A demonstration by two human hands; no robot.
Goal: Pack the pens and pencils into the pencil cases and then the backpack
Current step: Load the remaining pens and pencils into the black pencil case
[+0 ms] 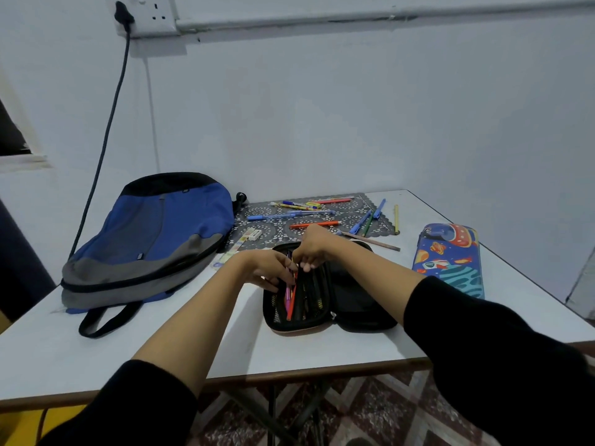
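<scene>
currently both hands work at the far end of the open black pencil case (354, 304), which lies near the middle of the table (193, 333). the left hand (267, 268) has its fingers curled and pinches the far end of a pink pen (287, 294). the right hand (310, 247), fingers also curled, pinches the far end of a red pencil (292, 300) just beside it. both items lie lengthwise in the left half of the case, among other dark pens.

risk 1: the two hands crowd one small spot. a pull by one hand can drag the neighbouring item out of place.

risk 2: the left half looks nearly full. forcing more in can bend a tip or stop the case from closing.

risk 3: the loose pens (302, 214) on the patterned mat (267, 226) at the far side are round. a brush from a sleeve (483, 333) can roll them. the yellow pencil (396, 218) lies nearest the far right table edge.

risk 4: the second pencil case (450, 262), at the right, and the backpack (154, 233), at the left, both appear closed. each needs opening before packing.
</scene>
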